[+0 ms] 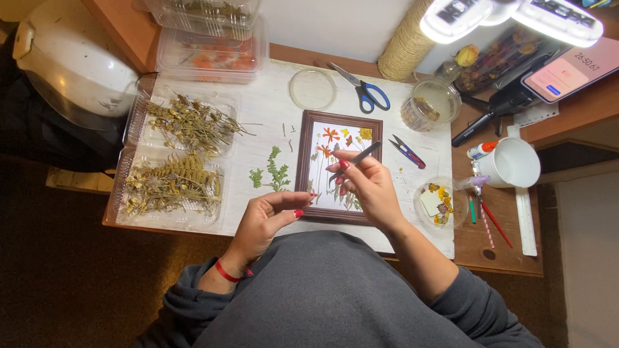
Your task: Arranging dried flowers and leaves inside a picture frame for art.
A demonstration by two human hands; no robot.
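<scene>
Right hand (369,187): centre of frame, above the lower half of the frame; fingers pinched together on tweezers.
Tweezers (363,154): dark, slim, angled up and to the right from the fingertips, over the frame's right side.
Left hand (267,219): lower centre, fingers curled loosely, thumb and forefinger tips touching the frame's lower left corner; not clamped on anything.
Frame (308,138): brown wood, upright rectangle, centre of the white board; pressed flowers in red, orange and yellow on white backing inside.
Green sprigs (274,171): loose on the board, just left of the frame.
Trays (174,164): two clear plastic, left of frame, filled with dried brown and yellow plants.
Scissors (364,90): blue-handled, upper centre, above the frame.
Snips (407,152): small, red and blue, just right of the frame.
Dish (442,205): clear, round, right of the right hand, holding yellow petals.
Mug (516,162): white, right side, near pens and a ruler.
Twine spool (406,42): top centre-right.
Lamp (516,16): lit, top right.
</scene>
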